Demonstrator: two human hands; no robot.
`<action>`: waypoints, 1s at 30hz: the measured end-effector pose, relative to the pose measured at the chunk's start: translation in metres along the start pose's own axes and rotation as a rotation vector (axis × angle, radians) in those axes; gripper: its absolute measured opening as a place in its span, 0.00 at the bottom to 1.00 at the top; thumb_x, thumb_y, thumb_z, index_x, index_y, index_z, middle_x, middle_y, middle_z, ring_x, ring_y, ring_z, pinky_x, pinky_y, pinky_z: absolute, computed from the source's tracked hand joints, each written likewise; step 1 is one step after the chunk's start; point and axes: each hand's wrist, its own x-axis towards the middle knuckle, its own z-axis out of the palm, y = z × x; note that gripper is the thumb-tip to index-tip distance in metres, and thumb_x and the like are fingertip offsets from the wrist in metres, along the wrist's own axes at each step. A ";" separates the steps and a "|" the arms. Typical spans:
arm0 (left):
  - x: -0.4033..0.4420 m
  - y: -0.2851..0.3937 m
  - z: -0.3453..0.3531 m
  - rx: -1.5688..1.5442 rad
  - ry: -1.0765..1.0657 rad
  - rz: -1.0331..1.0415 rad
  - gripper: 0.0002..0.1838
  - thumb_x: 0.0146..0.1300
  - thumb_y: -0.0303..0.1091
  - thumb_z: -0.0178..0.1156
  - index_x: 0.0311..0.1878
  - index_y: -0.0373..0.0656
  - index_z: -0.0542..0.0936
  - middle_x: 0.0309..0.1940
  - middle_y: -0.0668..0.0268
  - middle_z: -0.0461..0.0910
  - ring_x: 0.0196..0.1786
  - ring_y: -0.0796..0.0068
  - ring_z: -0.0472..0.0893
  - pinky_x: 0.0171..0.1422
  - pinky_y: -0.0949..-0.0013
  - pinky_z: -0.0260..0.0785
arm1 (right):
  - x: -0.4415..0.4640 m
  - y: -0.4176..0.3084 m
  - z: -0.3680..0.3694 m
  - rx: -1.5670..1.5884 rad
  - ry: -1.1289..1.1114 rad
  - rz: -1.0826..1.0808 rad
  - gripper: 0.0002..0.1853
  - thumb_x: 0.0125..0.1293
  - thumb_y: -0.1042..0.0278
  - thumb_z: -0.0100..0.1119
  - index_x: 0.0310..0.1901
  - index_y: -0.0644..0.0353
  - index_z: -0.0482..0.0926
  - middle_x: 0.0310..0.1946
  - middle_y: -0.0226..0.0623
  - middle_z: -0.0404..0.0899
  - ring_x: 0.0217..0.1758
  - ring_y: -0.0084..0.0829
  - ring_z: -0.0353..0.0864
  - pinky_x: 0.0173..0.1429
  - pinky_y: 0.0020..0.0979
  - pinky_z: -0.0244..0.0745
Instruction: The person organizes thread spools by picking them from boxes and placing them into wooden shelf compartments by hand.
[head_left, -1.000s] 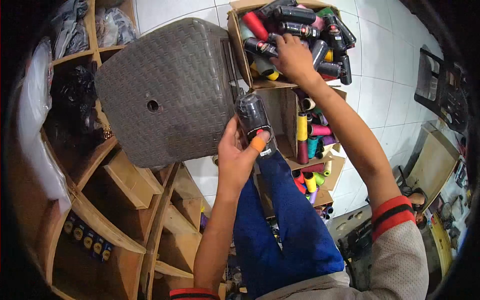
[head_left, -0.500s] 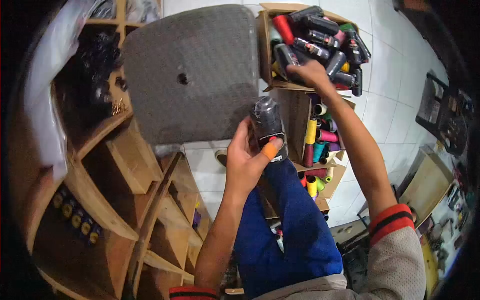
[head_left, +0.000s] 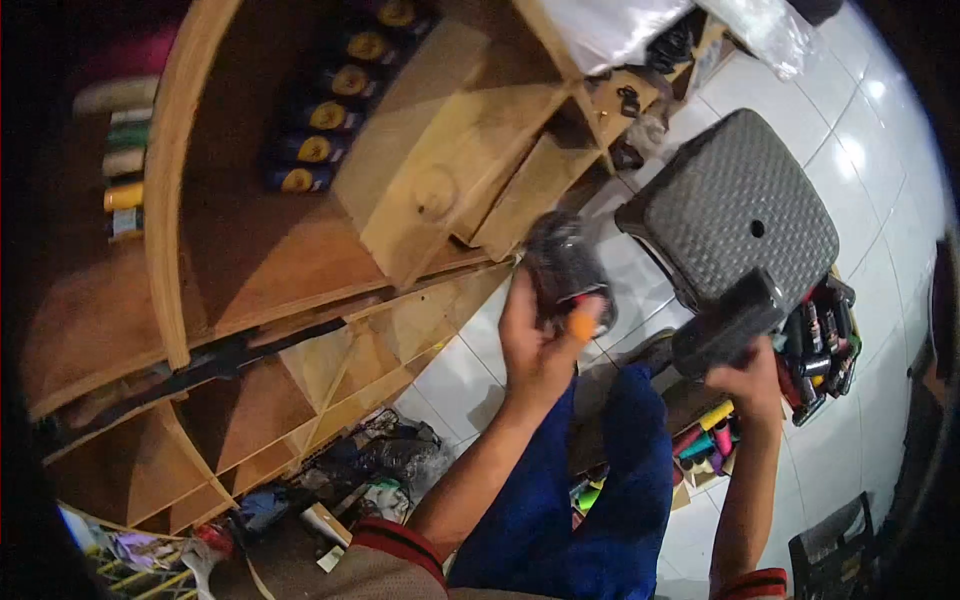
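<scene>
Your left hand (head_left: 545, 345) is wrapped around a dark spool (head_left: 562, 262), near the shelf (head_left: 440, 190); your right hand (head_left: 752, 388) grips a second spool (head_left: 728, 325), blurred, in front of the stool (head_left: 735, 195); the spools are apart.

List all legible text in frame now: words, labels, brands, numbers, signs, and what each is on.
None can be read.
Dark spool in the left hand: label with a red mark, blurred.
Second dark spool in the right hand: blurred, no lettering discernible.
Blue packs on the wooden shelf: round gold emblems, any lettering too small.
Black spools near the stool: label marks too small.
</scene>
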 end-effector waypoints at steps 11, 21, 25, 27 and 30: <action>-0.065 0.031 -0.143 0.145 0.360 0.366 0.38 0.57 0.33 0.61 0.67 0.35 0.55 0.59 0.49 0.68 0.58 0.54 0.74 0.61 0.56 0.67 | 0.183 -0.007 0.350 -0.641 -0.031 -0.920 0.30 0.46 0.57 0.73 0.47 0.69 0.74 0.42 0.53 0.76 0.48 0.52 0.76 0.52 0.42 0.73; -0.076 0.025 -0.171 -0.072 0.256 0.227 0.42 0.54 0.27 0.63 0.67 0.33 0.49 0.62 0.43 0.61 0.64 0.50 0.67 0.65 0.54 0.65 | 0.237 0.019 0.432 -0.994 -0.079 -0.785 0.19 0.56 0.73 0.55 0.49 0.71 0.69 0.50 0.56 0.70 0.49 0.53 0.76 0.50 0.45 0.75; -0.073 0.018 -0.178 -0.082 0.185 0.223 0.40 0.55 0.22 0.61 0.66 0.35 0.48 0.62 0.43 0.60 0.64 0.49 0.67 0.65 0.53 0.65 | 0.234 0.023 0.430 -1.021 -0.076 -0.882 0.18 0.57 0.75 0.52 0.51 0.71 0.71 0.50 0.59 0.73 0.50 0.49 0.78 0.52 0.40 0.76; -0.071 0.014 -0.175 -0.110 0.204 0.181 0.40 0.55 0.22 0.62 0.66 0.35 0.49 0.62 0.44 0.61 0.64 0.50 0.67 0.64 0.54 0.66 | 0.227 0.017 0.428 -1.035 -0.145 -0.816 0.20 0.56 0.74 0.53 0.51 0.71 0.70 0.47 0.60 0.75 0.49 0.49 0.78 0.51 0.41 0.77; -0.062 0.016 -0.175 -0.078 0.188 0.151 0.39 0.55 0.23 0.62 0.66 0.35 0.50 0.62 0.45 0.61 0.64 0.52 0.67 0.64 0.56 0.66 | 0.225 -0.003 0.427 -1.102 -0.349 -0.660 0.17 0.54 0.74 0.51 0.45 0.73 0.74 0.40 0.60 0.78 0.45 0.53 0.80 0.48 0.45 0.77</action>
